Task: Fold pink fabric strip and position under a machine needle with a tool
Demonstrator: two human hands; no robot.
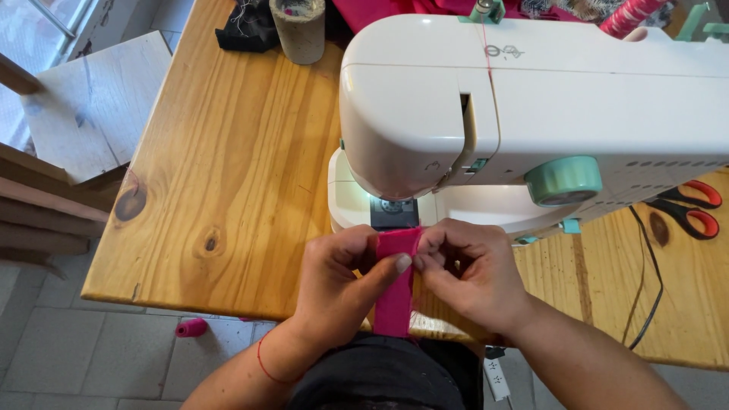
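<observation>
Both hands pinch the same pink fabric strip: the left hand has its grip clamped on the strip's left edge with the thumb laid across it, and the right hand has its fingertips closed on the right edge. The strip runs from the counter's near edge at 6 o'clock up to the needle area of the white sewing machine at 12 o'clock. With fingers this close to the presser foot, a fingertip could be caught, I judge, and an uneven pull could skew the fold. Red-handled scissors lie at 3 o'clock on the wooden counter; a thread cone stands at 11 o'clock.
</observation>
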